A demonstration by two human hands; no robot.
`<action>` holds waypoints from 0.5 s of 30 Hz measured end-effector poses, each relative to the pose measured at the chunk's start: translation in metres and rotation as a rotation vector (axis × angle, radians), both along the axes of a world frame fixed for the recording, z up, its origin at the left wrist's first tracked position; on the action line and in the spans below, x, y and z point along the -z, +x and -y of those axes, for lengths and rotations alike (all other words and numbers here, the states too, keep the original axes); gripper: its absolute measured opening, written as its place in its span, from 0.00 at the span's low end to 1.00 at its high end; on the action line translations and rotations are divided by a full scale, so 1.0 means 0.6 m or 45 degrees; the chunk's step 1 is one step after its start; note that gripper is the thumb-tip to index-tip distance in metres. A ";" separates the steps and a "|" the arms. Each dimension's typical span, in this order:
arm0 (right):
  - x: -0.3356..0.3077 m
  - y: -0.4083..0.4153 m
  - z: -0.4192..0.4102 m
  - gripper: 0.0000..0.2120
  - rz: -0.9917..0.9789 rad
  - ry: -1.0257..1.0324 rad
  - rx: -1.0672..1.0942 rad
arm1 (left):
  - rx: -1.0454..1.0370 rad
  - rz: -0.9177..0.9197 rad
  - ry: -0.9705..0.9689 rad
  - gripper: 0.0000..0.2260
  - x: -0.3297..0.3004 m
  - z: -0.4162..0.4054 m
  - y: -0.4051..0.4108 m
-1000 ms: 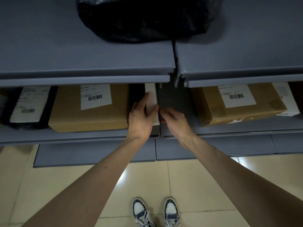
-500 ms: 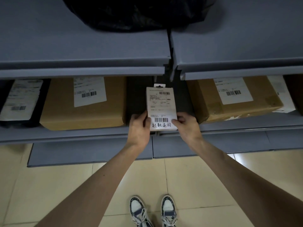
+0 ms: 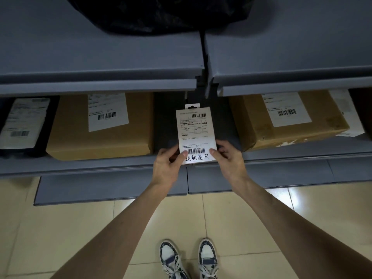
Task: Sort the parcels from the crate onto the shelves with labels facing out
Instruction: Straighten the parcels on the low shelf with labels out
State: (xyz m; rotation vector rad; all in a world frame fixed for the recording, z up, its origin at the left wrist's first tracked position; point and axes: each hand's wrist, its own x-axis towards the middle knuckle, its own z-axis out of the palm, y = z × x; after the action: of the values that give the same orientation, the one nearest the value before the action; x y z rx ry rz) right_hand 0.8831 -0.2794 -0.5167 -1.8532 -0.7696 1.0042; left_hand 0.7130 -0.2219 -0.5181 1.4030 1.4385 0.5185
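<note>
Turned label-out (was edge-on): white parcel [image 3: 196,135] | left hand [image 3: 168,166], right hand [image 3: 229,161] pinch it

Grey middle shelf [image 3: 80,168]: we count a black mailer [image 3: 24,125], two cardboard boxes [image 3: 100,133] [image 3: 289,121] (labels facing out) and a small white parcel [image 3: 196,133]. Upper shelf [image 3: 100,57]: black bag [image 3: 161,15].
</note>
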 end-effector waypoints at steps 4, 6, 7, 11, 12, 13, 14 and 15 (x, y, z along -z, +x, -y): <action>-0.010 -0.007 0.010 0.14 -0.094 0.056 0.023 | -0.059 0.210 -0.096 0.17 0.000 0.006 -0.010; -0.014 -0.006 0.013 0.15 -0.134 0.039 0.016 | -0.072 0.320 -0.142 0.16 -0.006 0.011 -0.013; -0.015 -0.006 0.014 0.16 -0.166 0.024 0.004 | -0.077 0.362 -0.164 0.17 -0.009 0.014 -0.014; -0.020 -0.001 0.016 0.16 -0.292 -0.007 -0.029 | -0.105 0.500 -0.200 0.20 -0.018 0.022 -0.019; -0.021 0.001 0.017 0.16 -0.314 -0.006 -0.043 | -0.108 0.513 -0.205 0.20 -0.019 0.023 -0.021; -0.022 0.004 0.018 0.17 -0.331 -0.004 -0.053 | -0.116 0.516 -0.209 0.21 -0.019 0.022 -0.023; -0.022 0.006 0.019 0.17 -0.342 -0.006 -0.058 | -0.122 0.518 -0.211 0.21 -0.020 0.021 -0.025; -0.022 0.008 0.019 0.18 -0.356 -0.009 -0.056 | -0.123 0.519 -0.210 0.21 -0.019 0.020 -0.026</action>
State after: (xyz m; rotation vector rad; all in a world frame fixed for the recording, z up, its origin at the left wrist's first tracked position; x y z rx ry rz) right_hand 0.8879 -0.2909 -0.5033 -1.6610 -0.6406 1.2636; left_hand 0.6974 -0.2340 -0.5066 1.0297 1.1902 0.6874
